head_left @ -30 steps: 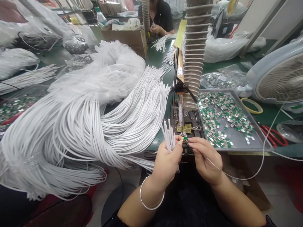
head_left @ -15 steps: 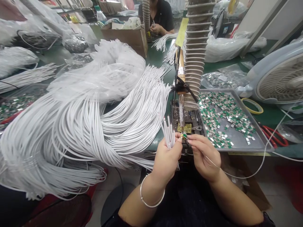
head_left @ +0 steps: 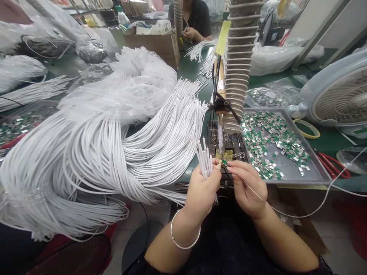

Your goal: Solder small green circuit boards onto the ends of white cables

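Note:
My left hand (head_left: 202, 189) is closed around several white cables (head_left: 204, 158), whose cut ends point up. At its thumb and fingertips sits a small green circuit board (head_left: 224, 163); which fingers bear it is hard to make out. My right hand (head_left: 250, 189) pinches a thin strand of solder wire (head_left: 299, 217), which loops away to the right. Both sets of fingertips almost meet just under the tip of a soldering iron (head_left: 221, 133) fixed upright, pointing down. Behind the fingertips lies a yellow sponge (head_left: 226, 154).
A big heap of white cables (head_left: 137, 152) covers the left bench. On the right stand a grey tray (head_left: 286, 173) of small boards, red-handled pliers (head_left: 334, 164), a tape roll (head_left: 306, 128) and a fan (head_left: 341, 88). A ribbed duct (head_left: 241, 57) hangs beside the iron. Across sits another person (head_left: 197, 19).
Both hands keep nearly the same place and grip at the iron tip. The solder wire's loop has shifted slightly at the right. The view has moved a little.

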Motion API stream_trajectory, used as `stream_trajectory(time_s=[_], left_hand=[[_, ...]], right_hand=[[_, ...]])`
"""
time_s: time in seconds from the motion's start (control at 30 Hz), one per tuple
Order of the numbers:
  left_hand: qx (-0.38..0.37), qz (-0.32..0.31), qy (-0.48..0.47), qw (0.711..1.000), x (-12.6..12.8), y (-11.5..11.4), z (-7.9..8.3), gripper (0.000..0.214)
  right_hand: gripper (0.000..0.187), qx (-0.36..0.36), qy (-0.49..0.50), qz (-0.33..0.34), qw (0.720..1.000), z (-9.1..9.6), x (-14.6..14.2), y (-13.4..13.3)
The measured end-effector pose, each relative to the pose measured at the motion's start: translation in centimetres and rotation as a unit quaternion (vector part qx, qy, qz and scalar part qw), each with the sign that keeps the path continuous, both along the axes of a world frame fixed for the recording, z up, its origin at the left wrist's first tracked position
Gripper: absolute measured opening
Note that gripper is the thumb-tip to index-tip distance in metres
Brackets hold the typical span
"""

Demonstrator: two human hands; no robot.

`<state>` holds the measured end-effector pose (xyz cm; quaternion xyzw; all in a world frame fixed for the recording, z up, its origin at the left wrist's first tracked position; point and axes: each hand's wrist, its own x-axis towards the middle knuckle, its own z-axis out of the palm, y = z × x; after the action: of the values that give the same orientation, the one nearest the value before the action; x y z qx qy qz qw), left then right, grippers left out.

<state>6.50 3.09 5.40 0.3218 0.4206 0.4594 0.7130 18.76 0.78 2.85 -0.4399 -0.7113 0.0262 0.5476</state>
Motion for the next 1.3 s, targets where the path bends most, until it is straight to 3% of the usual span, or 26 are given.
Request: stream_trajectory(time_s=[0.5, 0.97, 1.13, 1.3], left_hand=[[0.0, 0.007, -0.008, 1.0, -0.1, 0.0, 0.3, 0.015], [0.004, -0.028, 0.053, 0.998, -0.5, -0.3, -1.1, 0.014], [0.042, -0.035, 0.096, 0.994, -1.0, -0.3, -1.5, 0.014], [0.038, -0.038, 0.114, 0.992, -1.5, -0.4, -1.8, 0.015]], right_hand=[[0.031, 0.001, -0.007, -0.004, 1.0, 0.4, -0.1, 0.0], [0.033, -0.033, 0.033, -0.002, 0.999, -0.4, 0.1, -0.7], [0.023, -0.084, 0.017, -0.042, 0.995, -0.2, 0.2, -0.8], [0.011, -0.128, 0.01, -0.04, 0.991, 0.1, 0.1, -0.9]])
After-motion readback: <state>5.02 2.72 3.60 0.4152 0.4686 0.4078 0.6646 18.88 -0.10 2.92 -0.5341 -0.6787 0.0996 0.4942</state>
